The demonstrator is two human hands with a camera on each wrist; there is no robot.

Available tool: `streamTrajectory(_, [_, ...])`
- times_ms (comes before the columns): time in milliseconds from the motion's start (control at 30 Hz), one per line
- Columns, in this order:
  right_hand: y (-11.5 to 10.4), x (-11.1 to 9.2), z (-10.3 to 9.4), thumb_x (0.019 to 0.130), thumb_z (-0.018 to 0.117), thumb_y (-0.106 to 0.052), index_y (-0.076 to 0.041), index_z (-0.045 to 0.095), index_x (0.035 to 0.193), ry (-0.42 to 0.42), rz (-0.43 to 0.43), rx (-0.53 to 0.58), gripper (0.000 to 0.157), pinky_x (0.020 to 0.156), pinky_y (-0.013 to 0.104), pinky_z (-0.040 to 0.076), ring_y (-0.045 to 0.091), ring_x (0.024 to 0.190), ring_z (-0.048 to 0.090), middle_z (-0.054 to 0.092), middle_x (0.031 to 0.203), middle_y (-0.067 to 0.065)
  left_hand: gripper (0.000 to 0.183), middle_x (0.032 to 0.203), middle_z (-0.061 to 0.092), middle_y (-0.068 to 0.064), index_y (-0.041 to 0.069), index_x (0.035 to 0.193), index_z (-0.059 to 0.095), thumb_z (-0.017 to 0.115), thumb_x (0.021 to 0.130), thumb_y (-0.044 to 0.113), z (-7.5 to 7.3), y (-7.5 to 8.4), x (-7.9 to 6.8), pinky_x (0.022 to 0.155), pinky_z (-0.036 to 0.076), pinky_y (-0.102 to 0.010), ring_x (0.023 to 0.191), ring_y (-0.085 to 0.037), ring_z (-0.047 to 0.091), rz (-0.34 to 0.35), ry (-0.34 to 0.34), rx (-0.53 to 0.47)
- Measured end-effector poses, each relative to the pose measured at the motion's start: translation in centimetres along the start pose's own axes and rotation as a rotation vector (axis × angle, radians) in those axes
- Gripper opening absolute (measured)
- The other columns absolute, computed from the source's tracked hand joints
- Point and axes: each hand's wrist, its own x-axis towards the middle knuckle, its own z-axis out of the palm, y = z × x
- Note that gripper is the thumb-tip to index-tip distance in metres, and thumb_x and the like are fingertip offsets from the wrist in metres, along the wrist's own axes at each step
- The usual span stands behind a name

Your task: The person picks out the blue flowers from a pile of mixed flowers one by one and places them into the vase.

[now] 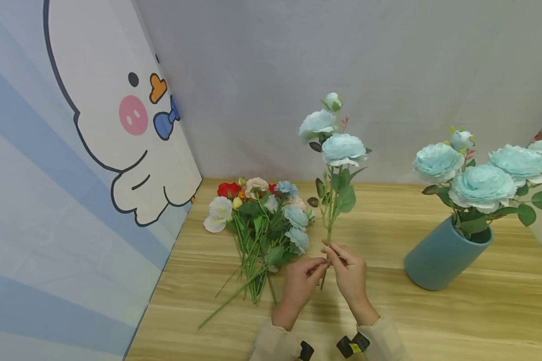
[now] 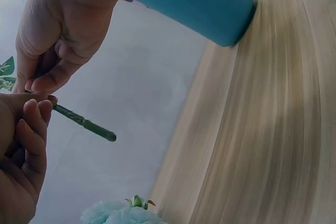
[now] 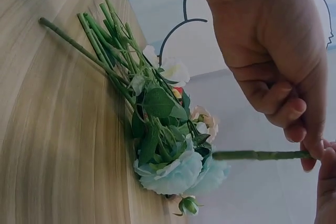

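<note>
a pale blue flower spray [image 1: 346, 199], with 2 open blooms [image 1: 344, 149] and 1 bud [image 1: 332, 102] at 12 o'clock, is held above the table [image 1: 185, 281], its lower stem [image 2: 84, 121] pinched by the fingertips of the left hand [image 1: 298, 281] and, just above, of the right hand [image 1: 352, 276]. from the hands, mixed flowers [image 1: 275, 255] are noted piled at 10 o'clock, a blue vase [image 1: 442, 258] of pale blue blooms [image 1: 482, 186] at 3 o'clock.

Nearly upright, this flower [image 1: 345, 196], green stem [image 1: 329, 231] pinched in the fingers [image 1: 340, 251], two ruffled pale-blue blooms [image 1: 343, 149] and a bud [image 1: 332, 103] well above them, bare stem end [image 2: 102, 131] poking out below!
</note>
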Motion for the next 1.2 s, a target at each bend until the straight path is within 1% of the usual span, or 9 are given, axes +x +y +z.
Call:
streamTrajectory(100, [1.0,0.2,-0.4,0.083,0.063,0.003,0.009,0.067,0.102,-0.026,0.056,-0.021,0.021,0.062,0.014,0.05,0.0,0.069,0.06,0.067,0.092,-0.008,0.016,0.059,0.062,-0.007,0.003,0.092,0.073,0.06,0.088,0.013,0.5,-0.4,0.0,0.046,0.041,-0.009,0.044,-0.009,0.052,0.092,0.079,0.001])
streamTrajectory(200, [2.3,0.5,-1.4,0.083,0.065,-0.004,0.003,0.069,0.103,-0.033,0.108,-0.055,0.021,0.067,0.013,0.05,-0.003,0.075,0.059,0.067,0.094,0.005,0.016,0.058,0.061,-0.006,0.001,0.089,0.072,0.061,0.088,0.011,0.9,-0.8,0.1,0.047,0.042,-0.009,0.045,-0.009,0.053,0.152,0.144,0.008])
streamTrajectory(333, [3.6,0.8,-3.0,0.083,0.066,-0.005,-0.001,0.072,0.095,0.011,0.126,-0.069,0.014,0.067,0.013,0.049,-0.005,0.078,0.059,0.068,0.093,0.001,0.014,0.063,0.063,-0.007,0.0,0.088,0.072,0.063,0.086,0.01,1.2,-1.1,0.1,0.049,0.043,-0.008,0.049,-0.01,0.056,0.168,0.194,0.041])
streamTrajectory(467, [4.4,0.9,-4.5,0.086,0.062,-0.003,0.002,0.071,0.088,0.063,0.154,-0.037,0.011,0.064,0.014,0.05,-0.002,0.074,0.059,0.068,0.087,-0.002,0.013,0.064,0.063,-0.007,0.002,0.091,0.072,0.063,0.086,0.009,1.1,-1.1,0.1,0.051,0.043,-0.008,0.05,-0.01,0.055,0.188,0.185,0.012])
streamTrajectory(700, [4.5,0.7,-6.6,0.095,0.052,-0.022,0.005,0.069,0.09,0.09,0.275,-0.075,0.032,0.069,0.015,0.044,0.002,0.069,0.053,0.058,0.07,-0.016,0.009,0.059,0.057,-0.003,0.006,0.087,0.068,0.062,0.084,0.0,0.7,-0.5,0.6,0.055,0.041,-0.005,0.051,-0.008,0.052,0.386,0.124,-0.023])
streamTrajectory(867, [4.5,0.7,-7.4,0.094,0.054,-0.022,0.005,0.069,0.085,0.131,0.245,-0.095,0.033,0.068,0.016,0.044,0.004,0.066,0.054,0.058,0.066,-0.014,0.009,0.059,0.055,-0.002,0.006,0.085,0.068,0.061,0.086,0.001,0.5,0.2,1.0,0.056,0.04,-0.006,0.05,-0.006,0.048,0.444,0.07,0.018])
streamTrajectory(1000, [4.5,0.5,-7.9,0.092,0.056,-0.019,0.003,0.07,0.085,0.13,0.218,-0.121,0.028,0.066,0.014,0.044,0.002,0.067,0.054,0.059,0.069,-0.018,0.008,0.057,0.052,-0.002,0.005,0.083,0.069,0.061,0.086,0.003,0.4,0.7,1.3,0.055,0.036,-0.006,0.049,-0.004,0.042,0.504,0.06,0.06])
streamTrajectory(1100, [4.2,0.3,-8.2,0.089,0.059,-0.009,0.005,0.07,0.089,0.085,0.133,-0.093,0.017,0.067,0.012,0.046,0.0,0.072,0.057,0.062,0.077,-0.021,0.008,0.055,0.049,-0.001,0.006,0.081,0.067,0.061,0.086,0.003,0.6,0.9,1.4,0.054,0.033,-0.005,0.049,-0.003,0.039,0.542,0.054,0.078])
streamTrajectory(1200, [3.7,0.2,-8.5,0.085,0.061,0.003,0.009,0.068,0.093,0.009,-0.007,-0.076,0.013,0.068,0.01,0.047,-0.004,0.08,0.059,0.063,0.088,-0.023,0.011,0.054,0.047,0.001,0.01,0.078,0.063,0.06,0.087,0.005,1.0,1.1,1.5,0.055,0.032,-0.005,0.049,-0.002,0.038,0.557,0.047,0.09])
